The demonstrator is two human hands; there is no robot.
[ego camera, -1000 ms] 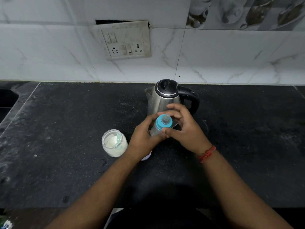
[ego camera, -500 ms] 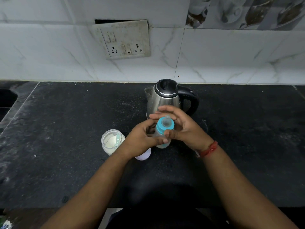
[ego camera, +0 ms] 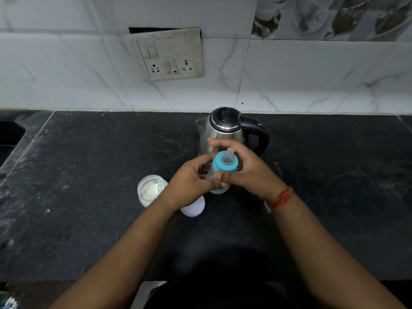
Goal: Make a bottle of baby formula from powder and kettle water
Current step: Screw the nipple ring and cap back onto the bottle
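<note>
I take the kettle (ego camera: 225,134) as my landmark and read across from the left. Well to its left and nearer me stands the open formula jar (ego camera: 151,192), powder inside with a pale scoop (ego camera: 161,188) resting in it. Just right of the jar, its white lid (ego camera: 193,207) lies flat on the counter, partly under my wrist.

Directly in front of the kettle, my left hand (ego camera: 189,186) is clamped around the body of the baby bottle (ego camera: 217,181), which looks to stand on the counter or just above it; I cannot tell which. My right hand (ego camera: 249,172) has its fingers curled around the teal collar (ego camera: 225,165) with the teat poking up, thumb pressed at the front. I judge this to be the cap being turned, either off before filling or on after it. The hands hide the bottle's contents, so I cannot say whether powder or water is in. With the kettle lid shut and the jar open, I would guess the task is either early or near its close; putting the lid back on the jar is left in either case.

The counter (ego camera: 89,175) is dark speckled stone, dusty in patches. Behind the kettle runs a white marbled tile wall (ego camera: 312,81), with a grubby switch-and-socket plate (ego camera: 166,54) up and to the left.
</note>
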